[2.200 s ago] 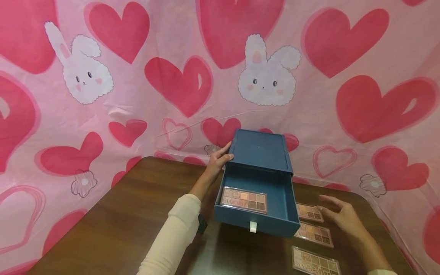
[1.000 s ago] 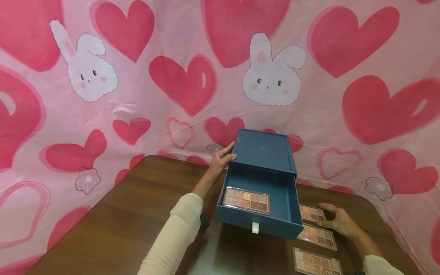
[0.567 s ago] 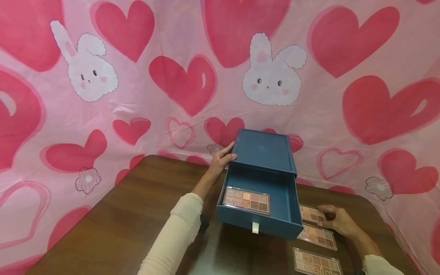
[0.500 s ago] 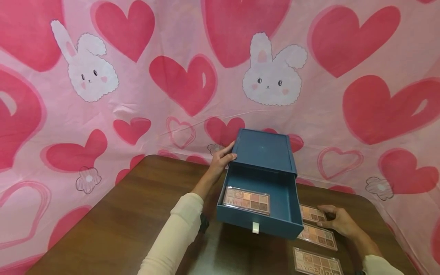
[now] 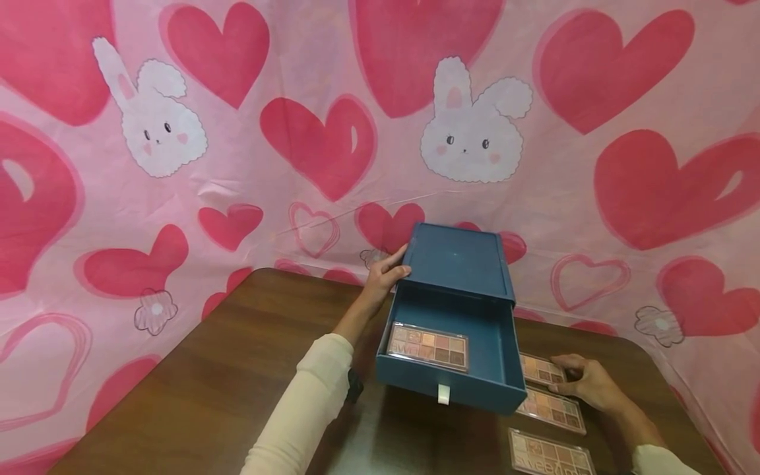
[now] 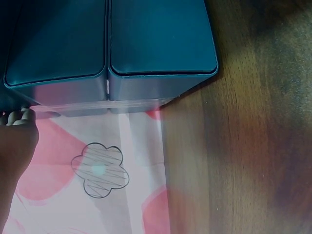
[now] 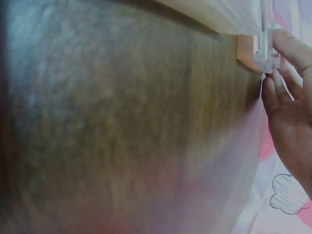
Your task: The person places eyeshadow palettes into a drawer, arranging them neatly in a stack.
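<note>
My left hand [image 5: 382,278] holds the left side of a blue drawer box [image 5: 458,260], thumb over its top edge. The drawer [image 5: 451,388] is pulled out toward me, with a small pale pull tab [image 5: 443,394] on its front. An eyeshadow palette [image 5: 427,346] lies inside at the front left. Right of the box, my right hand [image 5: 590,384] pinches the right end of the farthest palette [image 5: 540,368] on the table; the right wrist view shows thumb and fingers at the clear case [image 7: 263,51]. The drawer hides part of that palette.
Two more eyeshadow palettes, a middle one [image 5: 555,410] and a nearer one [image 5: 549,455], lie in a column on the brown wooden table [image 5: 237,389]. A pink heart-and-rabbit cloth [image 5: 332,59] hangs behind. Two blue box panels [image 6: 163,39] stand side by side in the left wrist view.
My right hand has come down onto the farthest palette and closed its fingers at the right end. The left hand, box and drawer keep their places; the view has shifted slightly.
</note>
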Motion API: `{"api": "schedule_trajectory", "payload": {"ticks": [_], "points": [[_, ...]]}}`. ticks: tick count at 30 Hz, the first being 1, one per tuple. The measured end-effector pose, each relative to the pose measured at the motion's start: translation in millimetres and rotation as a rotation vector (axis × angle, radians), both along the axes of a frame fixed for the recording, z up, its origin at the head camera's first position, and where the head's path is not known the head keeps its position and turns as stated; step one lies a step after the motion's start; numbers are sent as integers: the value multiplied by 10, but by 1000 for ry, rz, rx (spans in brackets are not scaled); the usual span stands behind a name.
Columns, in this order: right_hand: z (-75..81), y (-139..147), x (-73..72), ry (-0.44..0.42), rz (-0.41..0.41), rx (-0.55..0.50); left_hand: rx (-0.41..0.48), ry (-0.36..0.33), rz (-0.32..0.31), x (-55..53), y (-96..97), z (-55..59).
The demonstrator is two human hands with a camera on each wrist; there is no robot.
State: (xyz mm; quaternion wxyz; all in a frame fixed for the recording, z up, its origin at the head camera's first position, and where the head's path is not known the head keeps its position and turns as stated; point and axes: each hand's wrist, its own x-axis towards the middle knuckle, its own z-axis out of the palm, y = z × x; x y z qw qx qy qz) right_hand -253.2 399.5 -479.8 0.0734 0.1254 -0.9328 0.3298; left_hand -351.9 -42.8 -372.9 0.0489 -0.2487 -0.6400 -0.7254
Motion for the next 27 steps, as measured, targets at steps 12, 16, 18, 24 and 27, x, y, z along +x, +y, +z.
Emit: {"api": "schedule_trajectory", "payload": {"ticks": [12,16,18,24,27], "points": [[67,14,54,-52,-24,-12,14,6,-14,-6,-2,1],[122,9,85,-50,-38,-30,16,-4,-16,-14,2,9],[149,5,96,-48,-34,-35,15,-9,-10,-16,1,13],[211,25,140,-89,-59,-31,2,-12,-9,-12,-12,2],[266,37,178,-107,-63,-40,0,-12,-10,-10,-13,-5]]}}
